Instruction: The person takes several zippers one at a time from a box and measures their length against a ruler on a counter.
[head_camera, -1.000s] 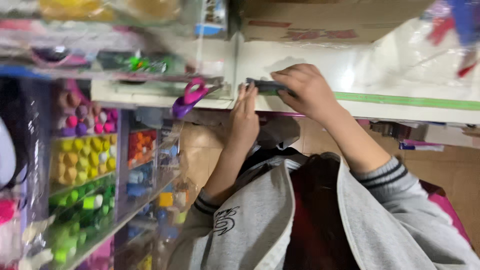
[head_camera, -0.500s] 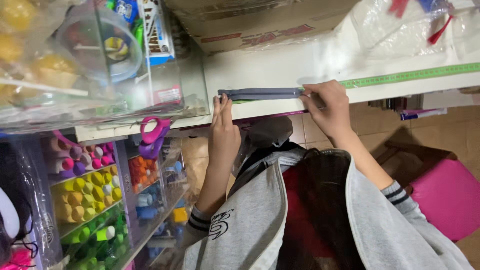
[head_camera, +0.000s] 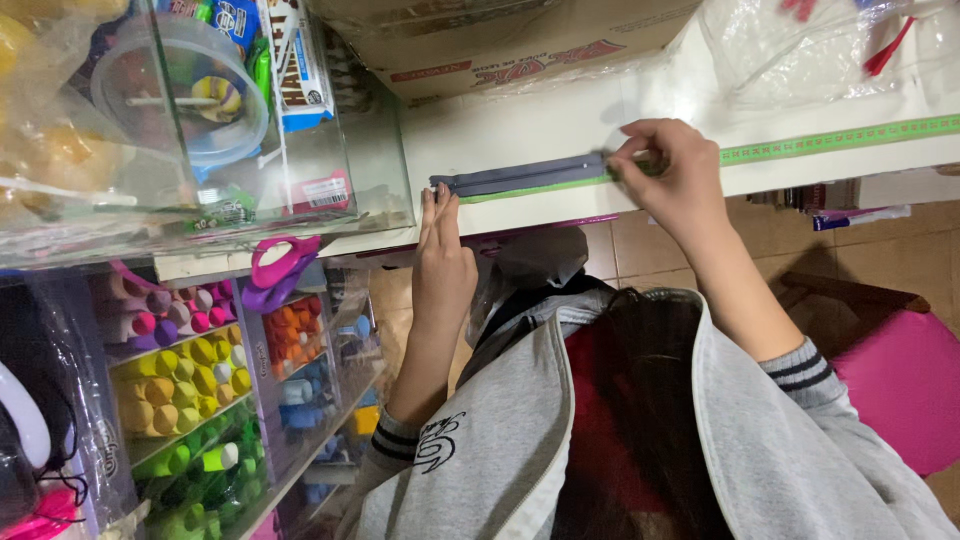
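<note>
Pinched between thumb and fingers, the right hand (head_camera: 668, 170) holds one end of a grey zipper (head_camera: 520, 176), which lies stretched flat along the front edge of a white counter (head_camera: 540, 125). At the zipper's other end, the left hand (head_camera: 441, 262) is open, its fingers straight and together, fingertips pressing just at the tip of the zipper near the counter's edge. The zipper lies along a green measuring tape (head_camera: 835, 140) fixed to the counter, covering the tape's near stretch.

A cardboard box (head_camera: 500, 45) sits at the back of the counter, with clear plastic bags (head_camera: 800, 50) beside it. Left of the hands stands a glass case (head_camera: 220, 120) with a round clear tub and small packets inside. Purple-and-pink scissors (head_camera: 275, 270) hang just below the case. Lower left, racks hold spools of thread (head_camera: 190, 370) in pink, yellow, orange, blue and green. A pink stool (head_camera: 900, 385) stands on the tiled floor at lower right. Both forearms wear grey sleeves with striped cuffs.
</note>
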